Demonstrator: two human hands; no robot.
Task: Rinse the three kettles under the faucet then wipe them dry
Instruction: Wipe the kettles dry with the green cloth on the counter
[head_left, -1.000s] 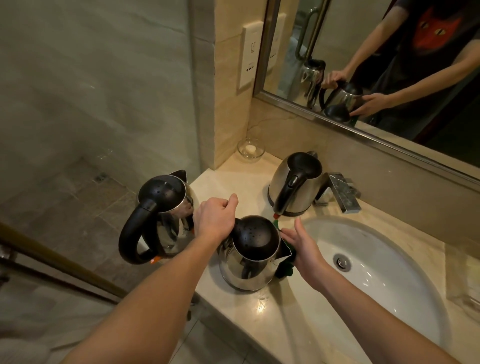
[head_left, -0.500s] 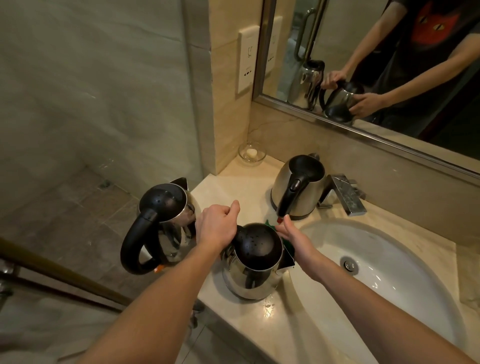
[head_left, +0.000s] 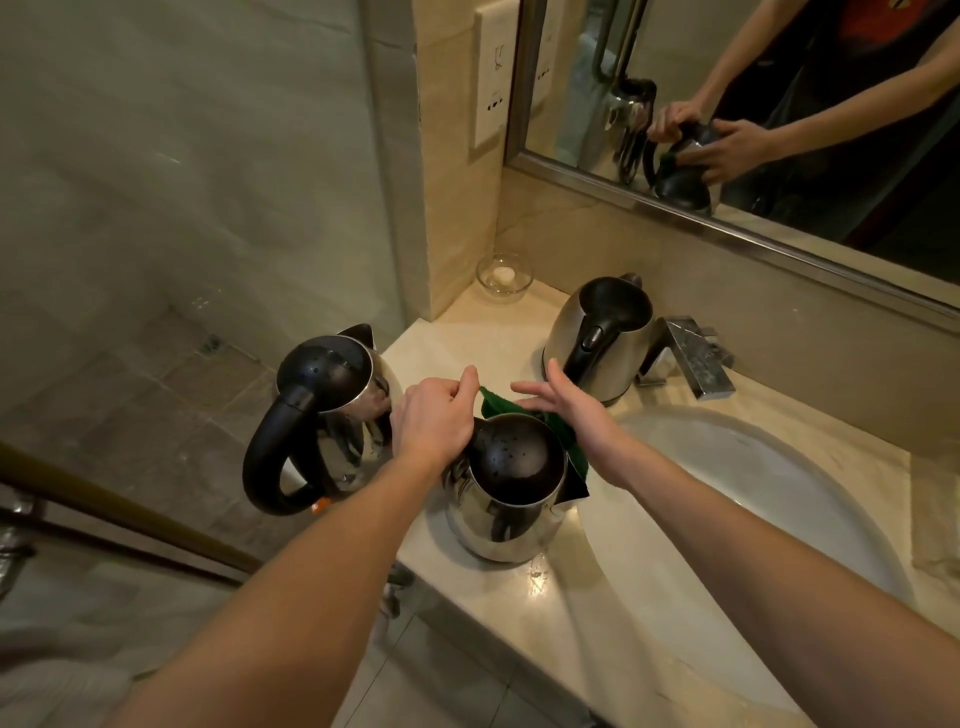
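Where the near kettle (head_left: 506, 499) lies: upright on the counter (head_left: 571, 623), directly between my two hands and touched by both.
Key relation: its handle-to-spout line runs from the left hand (head_left: 436, 415) across toward my right forearm. The handle end is under the left hand and the spout end is below the right wrist.
Left hand: fingers curled over the handle, which the hand hides. I judge this a steadying grip.
Right hand (head_left: 566, 410): fingers straight and spread, palm down on the green cloth (head_left: 569, 457). I cannot tell whether the thumb pinches it.
Green cloth: lies between the right palm and the kettle's far-right wall, hanging toward the spout.
Working hand: both are in contact, but only the right carries the cloth.
Left kettle (head_left: 324, 415): just left of the left hand, at the counter's edge.
Far kettle (head_left: 602, 338): beyond the right fingertips, beside the faucet (head_left: 696, 358).
Sink basin (head_left: 753, 493): right of the right hand.
Step, as judged: wiping the near kettle dry.
Next move, as judged: sweep the cloth round the wall while the left hand holds the handle fixed.
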